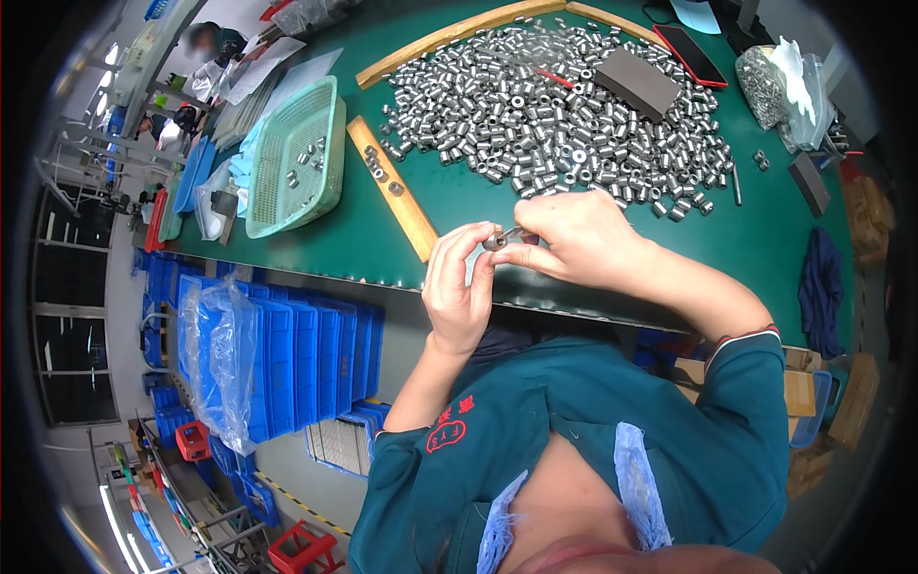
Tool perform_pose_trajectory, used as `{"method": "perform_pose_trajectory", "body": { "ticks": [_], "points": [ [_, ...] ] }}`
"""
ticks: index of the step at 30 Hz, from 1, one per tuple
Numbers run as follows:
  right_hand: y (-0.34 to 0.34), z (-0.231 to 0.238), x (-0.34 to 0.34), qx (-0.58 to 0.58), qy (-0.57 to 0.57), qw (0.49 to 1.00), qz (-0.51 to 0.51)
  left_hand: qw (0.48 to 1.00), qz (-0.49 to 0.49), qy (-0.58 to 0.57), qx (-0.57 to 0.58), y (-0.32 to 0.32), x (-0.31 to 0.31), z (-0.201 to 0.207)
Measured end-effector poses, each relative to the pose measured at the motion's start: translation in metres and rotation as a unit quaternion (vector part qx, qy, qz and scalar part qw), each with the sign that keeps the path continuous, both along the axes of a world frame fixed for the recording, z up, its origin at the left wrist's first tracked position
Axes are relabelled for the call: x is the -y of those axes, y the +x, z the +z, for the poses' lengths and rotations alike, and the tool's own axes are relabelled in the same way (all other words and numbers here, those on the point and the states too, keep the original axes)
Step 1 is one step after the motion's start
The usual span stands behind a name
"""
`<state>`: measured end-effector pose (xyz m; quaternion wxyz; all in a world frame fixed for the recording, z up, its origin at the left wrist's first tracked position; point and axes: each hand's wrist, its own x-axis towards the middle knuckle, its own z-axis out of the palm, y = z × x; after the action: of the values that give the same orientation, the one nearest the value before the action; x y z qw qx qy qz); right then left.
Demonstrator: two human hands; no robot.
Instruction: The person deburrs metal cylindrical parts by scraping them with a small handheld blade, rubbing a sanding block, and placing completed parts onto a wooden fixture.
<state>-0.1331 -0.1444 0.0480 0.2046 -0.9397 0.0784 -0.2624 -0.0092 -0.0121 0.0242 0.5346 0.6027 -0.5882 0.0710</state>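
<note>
Close to the table's front edge, my left hand (457, 292) is closed, pinching a small metal bushing (494, 243) between thumb and fingertips. My right hand (585, 239) is also closed, with a thin metal tool (513, 232) between its thumb and curled fingers. The tool's tip meets the bushing; its exact kind is too small to make out. Just beyond both hands spreads a big heap of shiny bushings (535, 124). Left of the heap, several more bushings (378, 172) sit on a wooden strip (413, 223).
A green mesh basket (333, 182) with a few bushings stands at left. A grey block (638, 83) and a red-edged phone (690, 55) lie at the heap's far right. A plastic bag of parts (762, 88) is farther right. Blue bins (277, 354) stack below the table's left side.
</note>
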Motion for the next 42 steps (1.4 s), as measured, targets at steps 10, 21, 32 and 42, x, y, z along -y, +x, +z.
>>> {"method": "perform_pose_trajectory", "body": {
  "ticks": [10, 21, 32, 42],
  "points": [
    [0.0, -0.001, -0.003, 0.03, -0.037, 0.999, -0.022, 0.999, -0.002, -0.038, -0.001, 0.0, 0.005, -0.007],
    [-0.002, 0.006, 0.003, 0.005, -0.054, 0.998, -0.019, 1.0, 0.013, 0.014, 0.008, -0.001, 0.001, -0.003],
    [0.0, 0.002, 0.001, 0.07, -0.17, 0.982, -0.04, 0.997, 0.018, 0.023, 0.074, 0.003, 0.0, 0.0],
    [-0.001, 0.006, -0.002, -0.124, 0.072, 0.99, 0.012, 0.996, 0.03, -0.028, 0.077, 0.002, 0.004, -0.01]
  ]
}}
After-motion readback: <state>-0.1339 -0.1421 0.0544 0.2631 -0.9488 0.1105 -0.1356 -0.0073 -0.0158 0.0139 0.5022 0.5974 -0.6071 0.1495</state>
